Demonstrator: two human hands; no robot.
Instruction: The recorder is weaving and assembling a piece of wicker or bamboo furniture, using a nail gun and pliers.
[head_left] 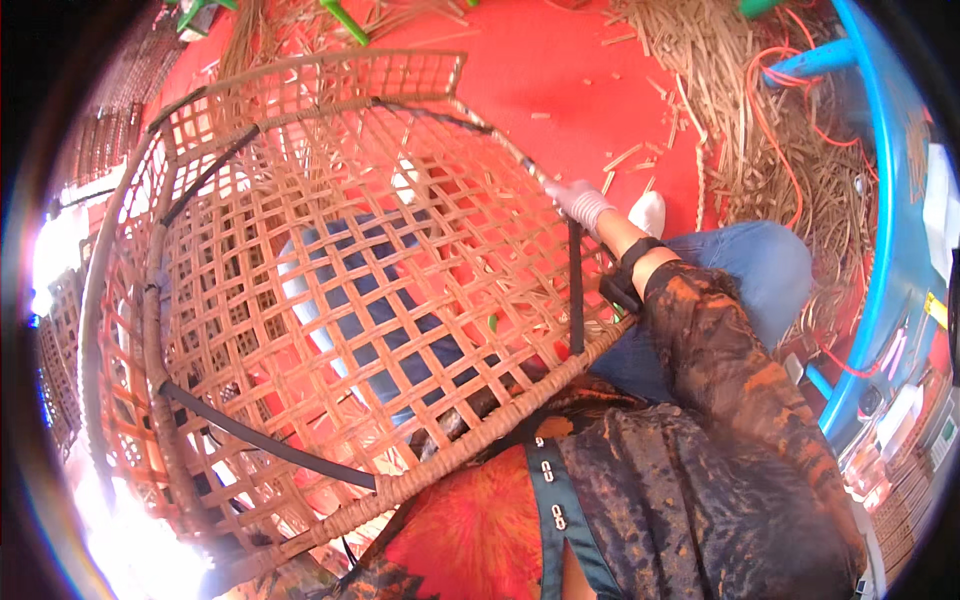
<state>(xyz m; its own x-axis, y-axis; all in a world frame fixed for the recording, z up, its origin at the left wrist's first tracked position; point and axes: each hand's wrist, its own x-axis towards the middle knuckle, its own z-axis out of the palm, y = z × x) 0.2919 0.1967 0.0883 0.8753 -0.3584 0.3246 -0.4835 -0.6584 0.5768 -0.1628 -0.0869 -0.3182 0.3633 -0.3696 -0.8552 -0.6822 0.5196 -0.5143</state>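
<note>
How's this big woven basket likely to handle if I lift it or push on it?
The basket is probably light for its size, since its open weave is mostly gaps. Its wrapped rim looks thick, so should stay fairly stiff. The thin slats might flex if pushed.

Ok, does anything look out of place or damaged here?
An orange cord loops loosely over heaped strips at right, which looks untidy. Short bits litter the red floor. The basket shows no clear damage.
</note>
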